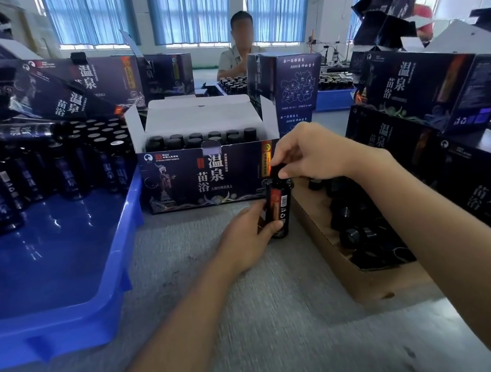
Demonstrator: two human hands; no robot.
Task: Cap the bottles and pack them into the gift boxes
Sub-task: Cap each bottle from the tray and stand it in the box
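Note:
A small dark bottle [279,205] with a red label stands upright on the grey table, just in front of the open gift box [204,176]. My left hand [247,237] grips the bottle's body from the left. My right hand [306,152] comes from above and pinches the black cap [278,170] on the bottle's neck. The gift box is dark blue with white flaps up, and several capped bottles [198,140] stand in rows inside it.
A blue plastic tray [59,279] at left holds several uncapped bottles [27,175]. A cardboard box [327,246] of loose black caps [357,232] lies at right. Stacked gift boxes [433,98] crowd the right and back. A person [243,48] sits across the table.

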